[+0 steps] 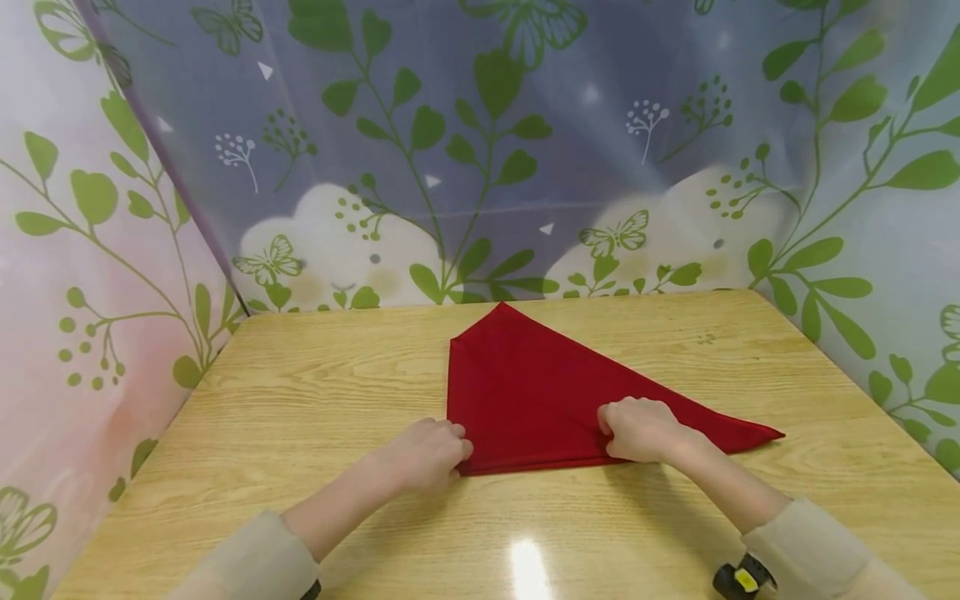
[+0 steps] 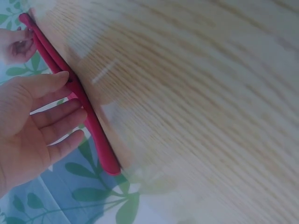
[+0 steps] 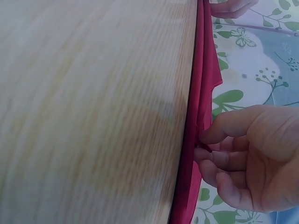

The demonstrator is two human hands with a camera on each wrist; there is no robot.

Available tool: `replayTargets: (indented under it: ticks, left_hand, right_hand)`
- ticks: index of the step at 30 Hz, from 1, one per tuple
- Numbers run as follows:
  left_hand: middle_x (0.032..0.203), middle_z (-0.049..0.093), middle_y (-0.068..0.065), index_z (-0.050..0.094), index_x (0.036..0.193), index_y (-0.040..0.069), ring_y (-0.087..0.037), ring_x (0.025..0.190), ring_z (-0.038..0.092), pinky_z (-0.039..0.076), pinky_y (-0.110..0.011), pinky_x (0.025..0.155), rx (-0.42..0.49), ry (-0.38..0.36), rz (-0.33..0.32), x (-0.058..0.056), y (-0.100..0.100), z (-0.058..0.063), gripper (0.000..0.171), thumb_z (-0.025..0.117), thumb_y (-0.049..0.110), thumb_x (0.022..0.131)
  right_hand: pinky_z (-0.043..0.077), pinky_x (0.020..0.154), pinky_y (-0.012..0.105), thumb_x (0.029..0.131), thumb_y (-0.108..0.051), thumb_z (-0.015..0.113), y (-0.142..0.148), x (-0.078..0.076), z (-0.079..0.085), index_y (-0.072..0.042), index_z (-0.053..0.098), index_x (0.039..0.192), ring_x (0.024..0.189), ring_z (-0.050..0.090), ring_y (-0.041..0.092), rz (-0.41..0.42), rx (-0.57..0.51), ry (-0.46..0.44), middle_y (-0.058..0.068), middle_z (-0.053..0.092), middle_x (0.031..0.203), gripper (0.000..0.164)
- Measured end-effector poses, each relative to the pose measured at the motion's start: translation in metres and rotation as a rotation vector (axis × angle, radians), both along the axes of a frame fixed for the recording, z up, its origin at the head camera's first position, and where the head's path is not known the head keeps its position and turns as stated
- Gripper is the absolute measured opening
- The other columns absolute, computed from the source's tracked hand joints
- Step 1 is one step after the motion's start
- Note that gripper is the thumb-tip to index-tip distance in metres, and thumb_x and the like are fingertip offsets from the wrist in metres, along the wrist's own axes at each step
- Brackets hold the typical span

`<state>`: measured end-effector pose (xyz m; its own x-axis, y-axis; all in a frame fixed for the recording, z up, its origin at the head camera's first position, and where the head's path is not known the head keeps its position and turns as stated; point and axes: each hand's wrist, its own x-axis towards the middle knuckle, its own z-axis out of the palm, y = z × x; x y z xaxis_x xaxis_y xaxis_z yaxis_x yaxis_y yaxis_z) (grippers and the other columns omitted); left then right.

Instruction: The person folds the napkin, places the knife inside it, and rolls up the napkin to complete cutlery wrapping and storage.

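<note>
A red cloth (image 1: 525, 383), folded in layers, lies flat on the wooden table. Its peak points to the back and a long thin corner stretches to the right. My left hand (image 1: 430, 454) pinches the cloth at its near left corner. In the left wrist view, the thumb presses the folded edge and the other fingers (image 2: 63, 126) lie loosely beside it. Farther right along the near edge, my right hand (image 1: 641, 429) pinches the cloth between thumb and fingers. The right wrist view shows a small bit of fabric (image 3: 205, 147) caught at those fingertips.
The wooden table (image 1: 322, 375) reaches back to a blue printed curtain (image 1: 585, 125) with leaves and butterflies. Pale printed panels stand at both sides. A black band with a yellow patch (image 1: 745, 581) is on the right wrist. Light reflects off the table's near part.
</note>
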<state>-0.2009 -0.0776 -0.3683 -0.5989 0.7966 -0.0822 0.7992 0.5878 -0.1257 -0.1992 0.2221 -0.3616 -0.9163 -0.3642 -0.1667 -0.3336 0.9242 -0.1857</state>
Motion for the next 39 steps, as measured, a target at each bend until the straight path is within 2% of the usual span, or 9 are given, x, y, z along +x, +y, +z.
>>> replayTargets:
  ticks: [11, 17, 24, 31, 39]
  left_hand:
    - [0.067, 0.048, 0.003, 0.061, 0.073, 0.014, -0.013, 0.063, 0.050, 0.041, -0.026, 0.059, 0.008, 0.041, -0.043, 0.000, 0.001, -0.002, 0.010, 0.070, 0.014, 0.076]
    - [0.067, 0.048, 0.004, 0.064, 0.075, 0.013, -0.012, 0.064, 0.049, 0.042, -0.025, 0.061, 0.002, 0.031, -0.063, -0.001, 0.002, -0.004, 0.005, 0.068, 0.012, 0.077]
    - [0.064, 0.047, 0.005, 0.066, 0.074, 0.013, -0.010, 0.061, 0.046, 0.040, -0.022, 0.061, 0.019, 0.025, -0.102, -0.001, 0.002, -0.005, 0.007, 0.067, 0.007, 0.077]
    - [0.062, 0.043, 0.005, 0.063, 0.069, 0.014, -0.009, 0.058, 0.040, 0.035, -0.021, 0.056, 0.032, 0.011, -0.115, -0.002, 0.002, -0.005, 0.014, 0.065, 0.003, 0.077]
    - [0.061, 0.041, 0.005, 0.060, 0.065, 0.015, -0.009, 0.056, 0.038, 0.033, -0.021, 0.054, 0.029, 0.004, -0.108, -0.002, 0.002, -0.004, 0.018, 0.064, 0.000, 0.076]
  right_hand:
    - [0.035, 0.049, 0.030, 0.075, -0.005, 0.063, 0.004, 0.001, -0.001, -0.012, 0.052, 0.073, 0.057, 0.044, 0.015, -0.008, -0.005, -0.017, -0.003, 0.049, 0.067, 0.013]
    - [0.032, 0.047, 0.029, 0.075, -0.004, 0.063, 0.007, 0.001, -0.002, -0.012, 0.050, 0.069, 0.054, 0.041, 0.014, -0.012, 0.004, -0.010, -0.002, 0.047, 0.063, 0.016]
    - [0.033, 0.047, 0.029, 0.076, -0.005, 0.064, 0.009, 0.002, -0.002, -0.013, 0.050, 0.066, 0.054, 0.043, 0.014, -0.001, 0.023, 0.011, -0.004, 0.046, 0.062, 0.019]
    - [0.027, 0.046, 0.026, 0.083, -0.020, 0.065, 0.016, 0.002, 0.002, -0.014, 0.048, 0.063, 0.051, 0.035, 0.010, -0.028, 0.016, 0.019, -0.004, 0.041, 0.055, 0.027]
    - [0.028, 0.049, 0.026, 0.088, -0.027, 0.062, 0.034, -0.003, 0.008, -0.013, 0.049, 0.067, 0.051, 0.039, 0.011, -0.082, -0.017, 0.004, -0.002, 0.044, 0.055, 0.028]
